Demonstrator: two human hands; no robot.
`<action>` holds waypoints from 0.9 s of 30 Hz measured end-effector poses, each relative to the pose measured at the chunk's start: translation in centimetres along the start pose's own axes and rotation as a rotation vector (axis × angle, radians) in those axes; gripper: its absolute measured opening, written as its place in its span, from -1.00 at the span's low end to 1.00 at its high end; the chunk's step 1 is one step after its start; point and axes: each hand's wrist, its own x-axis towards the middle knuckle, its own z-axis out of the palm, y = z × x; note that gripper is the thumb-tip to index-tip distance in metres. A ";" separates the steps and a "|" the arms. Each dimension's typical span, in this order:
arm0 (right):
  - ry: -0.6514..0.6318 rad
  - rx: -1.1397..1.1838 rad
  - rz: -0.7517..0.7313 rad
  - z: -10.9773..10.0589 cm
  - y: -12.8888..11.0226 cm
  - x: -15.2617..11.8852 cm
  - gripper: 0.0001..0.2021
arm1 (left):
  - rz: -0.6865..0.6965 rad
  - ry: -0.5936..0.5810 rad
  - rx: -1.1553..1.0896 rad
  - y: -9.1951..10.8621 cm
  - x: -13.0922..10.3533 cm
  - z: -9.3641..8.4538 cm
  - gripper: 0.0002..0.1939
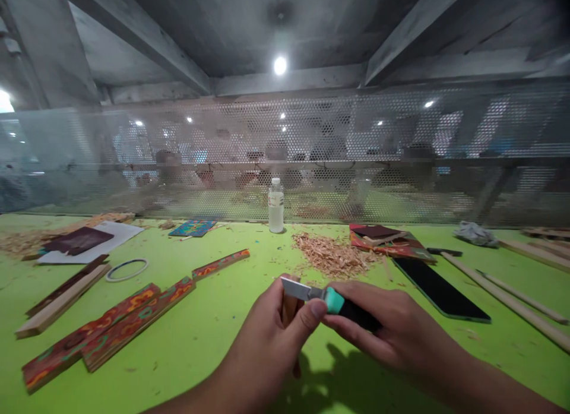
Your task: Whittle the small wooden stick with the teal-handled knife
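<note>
Near the bottom middle of the head view, my left hand (276, 328) is closed around a small brown piece of wood (290, 307), mostly hidden by the fingers. My right hand (378, 319) grips a knife (338, 302) with a black and teal handle. Its flat metal blade (296, 288) points left and lies over the wood piece. My left thumb rests against the knife near the base of the blade. Whether the blade edge touches the wood cannot be made out.
A green table (191, 343) holds painted wood strips (133, 325) at left, a bottle (276, 209) at centre back, wood shavings (333, 253), a black slab (440, 289) and long sticks (507, 295) at right. Behind stands a perforated metal screen (231, 135).
</note>
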 end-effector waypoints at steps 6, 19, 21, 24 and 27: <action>0.033 -0.031 -0.001 0.7 0.1 -0.7 -0.78 | 0.085 0.047 0.093 -0.2 -0.3 0.1 -0.60; 0.148 -0.204 0.108 1.6 -1.4 -1.6 -0.75 | 0.059 0.120 0.282 0.9 0.2 -0.4 -0.52; 0.140 -0.185 0.141 1.6 -1.6 -1.5 -0.75 | 0.042 0.125 0.273 0.9 0.1 -0.2 -0.44; 0.129 -0.133 0.154 1.4 -1.6 -1.2 -0.75 | 0.056 0.075 0.209 0.8 0.1 -0.2 -0.40; 0.114 -0.114 0.175 0.8 -1.3 -0.7 -0.72 | 0.036 0.000 0.073 0.8 0.2 -0.1 -0.39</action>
